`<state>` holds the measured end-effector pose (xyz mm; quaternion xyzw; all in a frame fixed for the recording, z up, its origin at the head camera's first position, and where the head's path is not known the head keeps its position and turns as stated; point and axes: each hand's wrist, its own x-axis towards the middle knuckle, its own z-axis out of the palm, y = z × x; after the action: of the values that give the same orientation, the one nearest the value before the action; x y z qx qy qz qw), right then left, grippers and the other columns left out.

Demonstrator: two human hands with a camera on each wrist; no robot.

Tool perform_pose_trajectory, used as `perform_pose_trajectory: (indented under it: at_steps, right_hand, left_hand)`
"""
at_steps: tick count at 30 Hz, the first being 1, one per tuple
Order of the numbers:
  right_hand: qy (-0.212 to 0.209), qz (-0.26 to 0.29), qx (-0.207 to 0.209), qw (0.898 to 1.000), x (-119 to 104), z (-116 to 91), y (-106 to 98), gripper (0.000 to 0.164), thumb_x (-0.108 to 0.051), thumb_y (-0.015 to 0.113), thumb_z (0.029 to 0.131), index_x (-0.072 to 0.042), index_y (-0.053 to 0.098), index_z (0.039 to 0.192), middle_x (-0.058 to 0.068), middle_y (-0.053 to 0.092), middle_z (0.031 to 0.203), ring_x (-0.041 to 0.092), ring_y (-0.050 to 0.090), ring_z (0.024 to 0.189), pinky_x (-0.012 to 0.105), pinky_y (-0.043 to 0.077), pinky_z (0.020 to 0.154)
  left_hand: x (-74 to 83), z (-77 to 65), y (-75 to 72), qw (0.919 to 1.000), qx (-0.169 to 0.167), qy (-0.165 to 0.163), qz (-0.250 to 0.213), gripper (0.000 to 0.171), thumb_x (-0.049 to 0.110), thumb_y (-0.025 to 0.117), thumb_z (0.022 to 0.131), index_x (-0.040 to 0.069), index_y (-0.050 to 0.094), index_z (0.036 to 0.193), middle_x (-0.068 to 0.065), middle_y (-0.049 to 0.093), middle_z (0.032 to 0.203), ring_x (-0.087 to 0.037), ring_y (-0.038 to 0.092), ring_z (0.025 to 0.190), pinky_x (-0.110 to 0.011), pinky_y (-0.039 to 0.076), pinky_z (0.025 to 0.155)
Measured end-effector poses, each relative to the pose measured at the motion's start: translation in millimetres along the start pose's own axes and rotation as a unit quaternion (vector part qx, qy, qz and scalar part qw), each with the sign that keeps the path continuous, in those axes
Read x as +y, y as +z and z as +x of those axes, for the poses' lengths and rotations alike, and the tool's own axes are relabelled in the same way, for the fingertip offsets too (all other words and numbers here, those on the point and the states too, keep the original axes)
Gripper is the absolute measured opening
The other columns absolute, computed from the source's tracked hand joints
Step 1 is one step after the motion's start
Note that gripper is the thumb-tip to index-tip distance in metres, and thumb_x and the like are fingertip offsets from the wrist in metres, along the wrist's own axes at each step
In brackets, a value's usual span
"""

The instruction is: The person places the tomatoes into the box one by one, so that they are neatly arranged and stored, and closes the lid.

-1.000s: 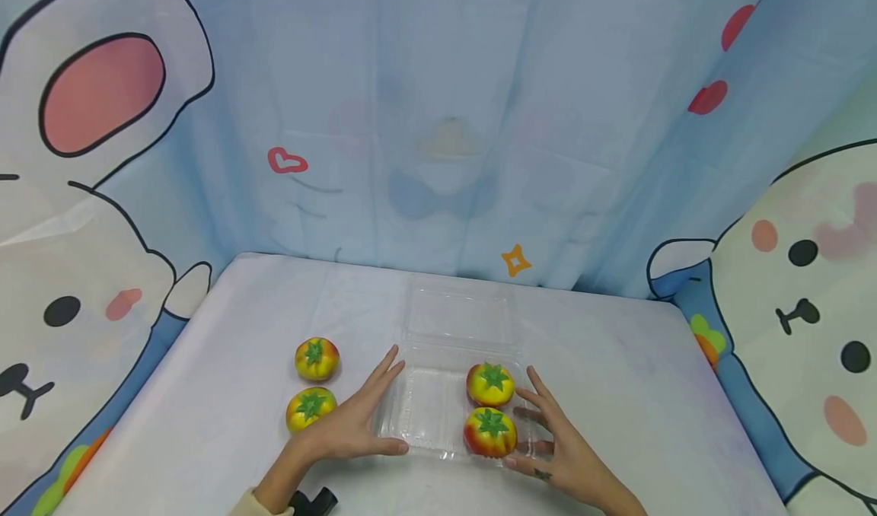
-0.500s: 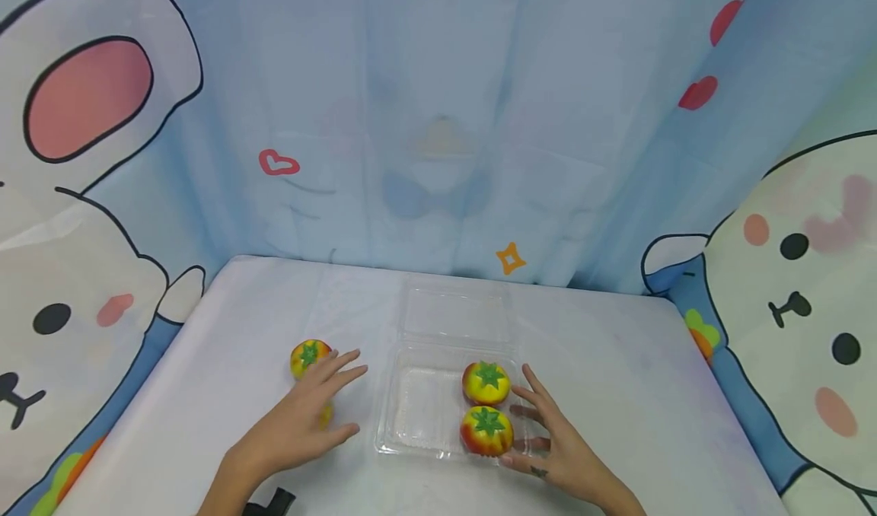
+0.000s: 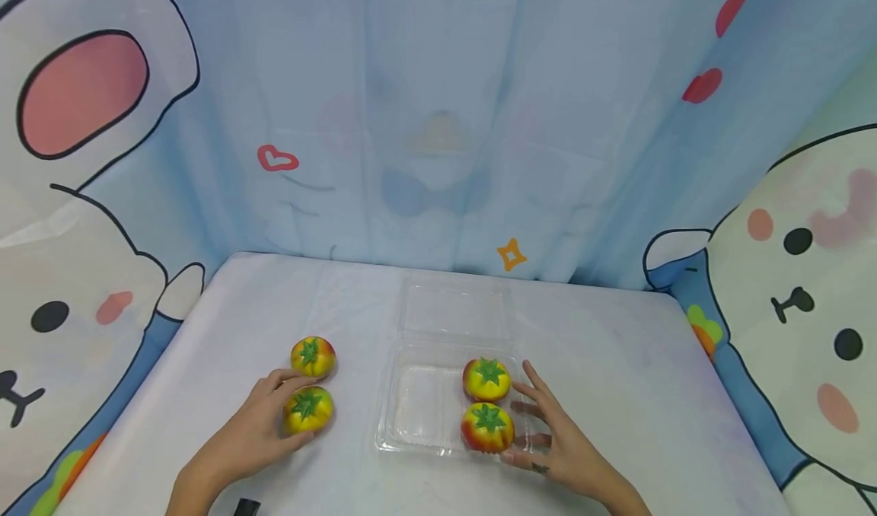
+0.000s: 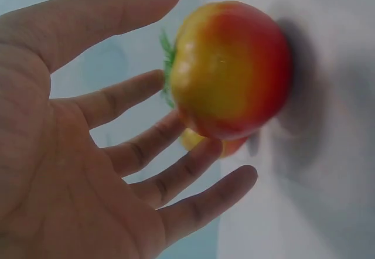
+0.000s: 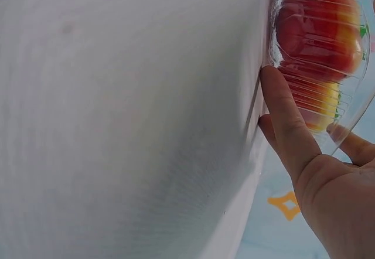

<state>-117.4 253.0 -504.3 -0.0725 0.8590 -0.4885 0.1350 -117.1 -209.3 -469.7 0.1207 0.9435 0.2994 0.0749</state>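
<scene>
1. Fruit [image 3: 308, 412] at the near left sits on the surface [image 3: 596, 364], just right of the left palm and between the left thumb and fingers. That is the relation that matters most: the thumb is on its near side, the other fingers on its far side.
2. It is round, with no clear long axis, and its green top faces up.
3. Of the two hands, the left hand [image 3: 250, 428] is by far the nearer; the right hand [image 3: 558, 447] is well apart, across at the box.
4. The left fingers are spread in a loose curve about the fruit, thumb parted from the others. Whether any fingertip touches it, I cannot tell.
5. Just beyond lies the far loose fruit [image 3: 314, 355], with left fingertips reaching toward the narrow space between the two.
6. The right fingers are spread along the right side of the clear box [image 3: 418, 406]; in the right wrist view, one fingertip is at the foot of its wall.
7. The box stands to the right of both loose fruits, its lid [image 3: 455, 310] laid back, away from the person.
8. Inside, along the right side, the front boxed fruit [image 3: 487, 428] and back boxed fruit [image 3: 486, 380] sit close together, green tops up.
</scene>
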Motion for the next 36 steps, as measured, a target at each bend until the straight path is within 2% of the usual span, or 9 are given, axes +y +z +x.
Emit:
perform_pose_trajectory:
  at_steps: [7,11,16,22,31,36]
  right_hand:
    - [0.007,-0.004,0.000,1.000,2.2,1.8,0.9,0.132,-0.034,0.096,0.077,-0.035,0.004,0.171,0.017,0.025,0.174,0.053,0.048,0.145,0.037,0.067,0.090]
    - [0.011,-0.007,0.004,1.000,2.5,1.6,0.4,0.132,-0.034,0.097,0.076,-0.036,0.005,0.171,0.015,0.024,0.175,0.052,0.048,0.145,0.037,0.067,0.090]
    - [0.021,0.000,0.005,1.000,2.2,1.1,0.7,0.133,-0.034,0.097,0.076,-0.035,0.004,0.171,0.016,0.028,0.174,0.052,0.048,0.145,0.039,0.067,0.091]
    - [0.033,0.002,0.008,0.999,1.7,0.5,2.4,0.134,-0.035,0.097,0.075,-0.036,0.004,0.171,0.015,0.030,0.173,0.050,0.049,0.145,0.038,0.066,0.091]
    - [0.019,0.003,0.008,1.000,3.4,2.1,1.4,0.132,-0.035,0.097,0.075,-0.034,0.007,0.171,0.014,0.025,0.175,0.050,0.049,0.145,0.035,0.066,0.091]
    - [0.017,0.006,0.010,1.000,4.7,2.6,1.2,0.132,-0.035,0.098,0.074,-0.034,0.009,0.171,0.014,0.024,0.176,0.050,0.050,0.145,0.035,0.066,0.090]
  left_hand:
    - [-11.9,1.7,4.8,0.9981,-0.021,-0.025,-0.052,0.075,0.033,0.091,0.082,0.020,0.057,0.148,-0.006,0.050,0.149,-0.029,0.052,0.136,-0.059,0.052,0.114]
    - [-14.2,5.3,7.8,0.9967,-0.031,-0.022,-0.072,0.076,0.034,0.090,0.084,0.022,0.054,0.150,-0.005,0.050,0.149,-0.028,0.053,0.136,-0.060,0.051,0.116]
    - [-14.5,7.1,11.8,0.9967,-0.034,-0.017,-0.072,0.072,0.028,0.088,0.085,0.023,0.055,0.149,-0.003,0.050,0.149,-0.029,0.053,0.136,-0.061,0.049,0.117]
    - [-12.9,7.8,14.9,0.9975,-0.036,-0.021,-0.058,0.068,0.024,0.086,0.084,0.025,0.058,0.146,0.002,0.054,0.143,-0.022,0.055,0.128,-0.055,0.052,0.114]
    - [-11.2,10.7,14.0,0.9971,-0.039,-0.033,-0.056,0.066,0.024,0.088,0.083,0.025,0.059,0.143,0.002,0.056,0.139,-0.020,0.056,0.123,-0.054,0.053,0.111]
    - [-10.2,12.1,13.5,0.9975,-0.035,-0.028,-0.055,0.066,0.024,0.088,0.082,0.025,0.060,0.142,0.001,0.056,0.139,-0.019,0.056,0.121,-0.051,0.055,0.109]
